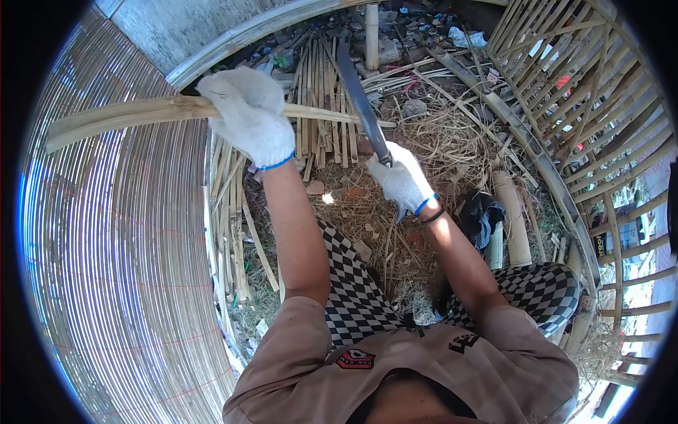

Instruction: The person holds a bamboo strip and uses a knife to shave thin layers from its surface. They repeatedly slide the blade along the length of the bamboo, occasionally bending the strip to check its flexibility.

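My left hand (251,116), in a white knit glove with a blue cuff, is closed round a split bamboo strip (134,119). The strip's wide end reaches left, and its thinner end runs right, behind the blade. In the same kind of glove, my right hand (401,178) grips the handle of a long dark machete (361,102). Its blade points up and away, crossing in front of the strip's right part. Beyond my hands a pile of split bamboo strips (311,92) lies on the ground.
A woven bamboo screen (134,247) stands at the left, a slatted bamboo fence (593,92) at the right. Fibrous shavings (445,141) cover the ground. A thick bamboo piece (512,219) and a black plastic bag (482,215) lie right of my right forearm. A short post (372,39) stands ahead.
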### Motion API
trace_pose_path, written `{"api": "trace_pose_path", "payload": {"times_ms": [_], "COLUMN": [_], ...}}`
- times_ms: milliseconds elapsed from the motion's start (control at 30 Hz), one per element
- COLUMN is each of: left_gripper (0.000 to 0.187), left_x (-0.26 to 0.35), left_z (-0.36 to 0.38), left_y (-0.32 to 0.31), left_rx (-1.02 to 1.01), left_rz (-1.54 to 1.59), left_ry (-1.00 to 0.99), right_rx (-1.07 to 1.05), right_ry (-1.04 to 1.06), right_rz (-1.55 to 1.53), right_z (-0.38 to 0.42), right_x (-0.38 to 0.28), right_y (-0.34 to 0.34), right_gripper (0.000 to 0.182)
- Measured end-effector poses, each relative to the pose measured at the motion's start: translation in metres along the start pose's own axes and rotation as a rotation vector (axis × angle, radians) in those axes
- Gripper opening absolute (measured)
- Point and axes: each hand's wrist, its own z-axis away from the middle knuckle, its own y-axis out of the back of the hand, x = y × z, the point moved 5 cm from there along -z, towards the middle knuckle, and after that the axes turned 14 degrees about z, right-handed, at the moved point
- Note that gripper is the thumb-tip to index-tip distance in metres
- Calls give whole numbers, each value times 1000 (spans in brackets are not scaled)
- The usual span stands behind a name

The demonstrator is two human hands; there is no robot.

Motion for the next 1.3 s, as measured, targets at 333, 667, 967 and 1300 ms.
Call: {"api": "trace_pose_path", "payload": {"times_ms": [333, 667, 967, 1300], "left_gripper": [43, 39, 50, 31], "left_x": [-28, -31, -81, -66], "left_z": [18, 29, 8, 46], "left_y": [19, 12, 108, 38], "left_rx": [-70, 303, -567, -43], "left_rz": [-44, 2, 137, -29], "left_ry": [-36, -113, 85, 2], "right_rx": [388, 538, 453, 297], "right_ry": [244, 226, 215, 21], "right_rz": [505, 329, 435, 569], "right_z": [-31, -44, -55, -52], "right_x": [54, 38, 41, 91], "right_y": [-23, 12, 28, -7], "right_gripper": [19, 18, 24, 32]}}
